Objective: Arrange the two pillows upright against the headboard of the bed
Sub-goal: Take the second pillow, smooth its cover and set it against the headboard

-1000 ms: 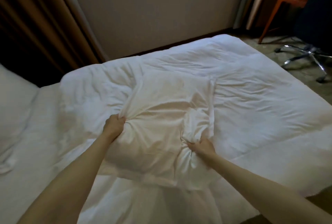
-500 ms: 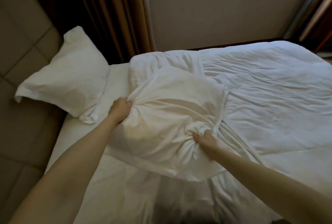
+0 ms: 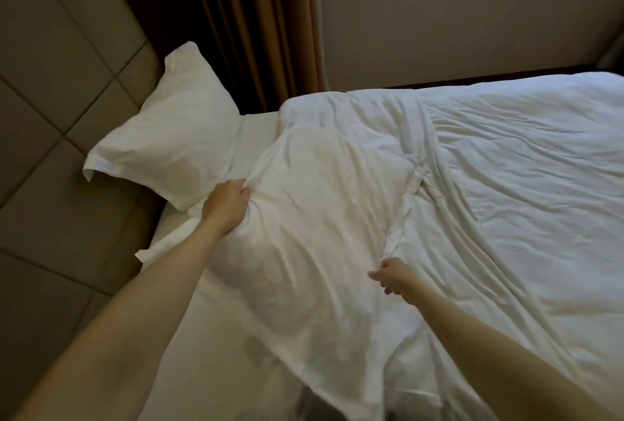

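Observation:
One white pillow (image 3: 175, 137) leans against the beige padded headboard (image 3: 50, 89) at the far left side of the bed. A second white pillow (image 3: 314, 228) lies on the sheet in front of me, its long side running toward the headboard. My left hand (image 3: 228, 204) grips a bunch of its case at the end nearest the first pillow. My right hand (image 3: 391, 273) hovers at the pillow's right edge with loose, parted fingers and holds nothing.
A crumpled white duvet (image 3: 506, 184) covers the right part of the bed. Brown curtains (image 3: 256, 22) hang behind the bed's far corner, next to a pale wall under a window. Bare sheet (image 3: 209, 360) shows near me by the headboard.
The held pillow has travelled left toward the headboard and the other pillow. My right hand has let go of its case. My view has swung left.

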Tool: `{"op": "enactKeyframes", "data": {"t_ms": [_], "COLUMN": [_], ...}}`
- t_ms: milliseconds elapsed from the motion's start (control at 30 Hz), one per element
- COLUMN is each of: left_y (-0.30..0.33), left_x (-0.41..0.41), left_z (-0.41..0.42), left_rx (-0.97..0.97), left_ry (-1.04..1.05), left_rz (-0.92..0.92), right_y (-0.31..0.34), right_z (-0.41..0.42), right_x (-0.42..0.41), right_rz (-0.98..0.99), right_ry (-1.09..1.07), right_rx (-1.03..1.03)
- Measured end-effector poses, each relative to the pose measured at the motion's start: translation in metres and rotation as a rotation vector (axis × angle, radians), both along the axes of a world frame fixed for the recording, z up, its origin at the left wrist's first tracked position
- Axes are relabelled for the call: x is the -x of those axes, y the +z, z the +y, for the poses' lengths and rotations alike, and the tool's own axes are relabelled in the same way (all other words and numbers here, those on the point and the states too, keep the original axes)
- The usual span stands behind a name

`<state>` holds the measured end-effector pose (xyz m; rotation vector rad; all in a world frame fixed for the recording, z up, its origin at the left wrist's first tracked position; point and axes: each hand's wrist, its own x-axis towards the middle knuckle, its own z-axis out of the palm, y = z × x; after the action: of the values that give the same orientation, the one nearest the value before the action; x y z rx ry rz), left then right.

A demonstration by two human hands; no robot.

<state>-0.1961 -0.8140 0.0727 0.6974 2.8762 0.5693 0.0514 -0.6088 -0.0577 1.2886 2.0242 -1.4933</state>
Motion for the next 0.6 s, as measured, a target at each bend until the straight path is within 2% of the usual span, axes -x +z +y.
{"op": "enactKeyframes", "data": {"t_ms": [133, 233, 300, 367, 600], "left_y": [-0.011, -0.015, -0.017, -0.016, -0.002], "left_x": [-0.009, -0.006, -0.004, -0.007, -0.048], "left_z": [0.010, 0.016, 0.023, 0.035, 0.067], "left_rx": [0.022, -0.029, -0.043, -0.047, -0.069], "left_ry": [0.040, 0.241, 0.297, 0.299, 0.189], "left_rz": [-0.009, -0.190, -0.331, -0.395, -0.444], "right_y": [0.018, 0.030, 0.039, 0.048, 0.089], "right_z": [0.046, 0.078, 0.096, 0.113, 0.147], "right_x": [0.004, 0.020, 0.036, 0.055, 0.129], "right_rz": [-0.014, 0.005, 0.059, 0.128, 0.325], "right_ry": [0.122, 0.166, 0.156, 0.133, 0.084], "right_rx": [-0.046, -0.063, -0.070, -0.064, -0.068]}}
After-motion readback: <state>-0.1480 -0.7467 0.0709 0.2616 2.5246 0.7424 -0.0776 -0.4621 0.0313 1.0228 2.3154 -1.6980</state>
